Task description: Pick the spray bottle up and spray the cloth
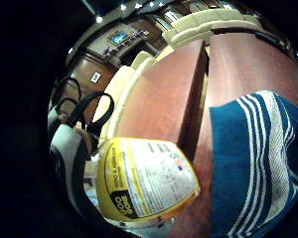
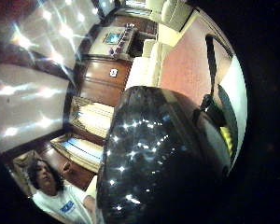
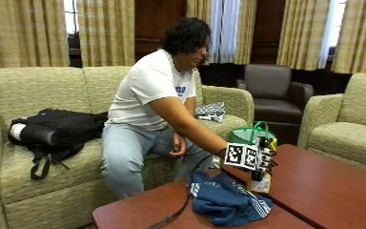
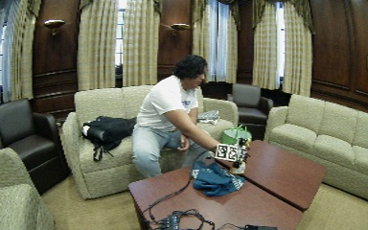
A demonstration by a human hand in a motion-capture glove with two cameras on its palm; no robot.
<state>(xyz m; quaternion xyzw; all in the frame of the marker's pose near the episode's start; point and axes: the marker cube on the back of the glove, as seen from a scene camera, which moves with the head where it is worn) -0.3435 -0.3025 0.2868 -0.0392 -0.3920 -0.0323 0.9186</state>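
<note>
On the near part of the reddish-brown wooden surface [image 3: 335, 191] lies the blue cloth with white stripes [image 3: 226, 200], bunched in a heap close to the seam between the two table sections. At about 2 o'clock from the cloth, just beside its edge, stands the spray bottle [image 3: 259, 182], its yellow-labelled body upright and its base touching or nearly touching the surface; I cannot tell which. The gloved right hand [image 3: 263, 160] is wrapped around the bottle's upper part, the grip curled round the neck and black sprayer head. In the little-finger-side palm view the bottle's yellow and white label [image 1: 148, 177] fills the space next to the palm, with the striped cloth [image 1: 260, 163] lying on the surface beside it. The thumb-side palm view is mostly filled by the bottle's dark, glossy top [image 2: 154, 163].

Behind the bottle, at 12 o'clock, a green bag [image 3: 251, 134] stands at the surface's far edge. Farther back the person sits on a beige sofa [image 3: 37, 90], bare left hand [image 3: 178, 148] resting on the lap, with a black backpack [image 3: 56, 129] on the cushion alongside.
</note>
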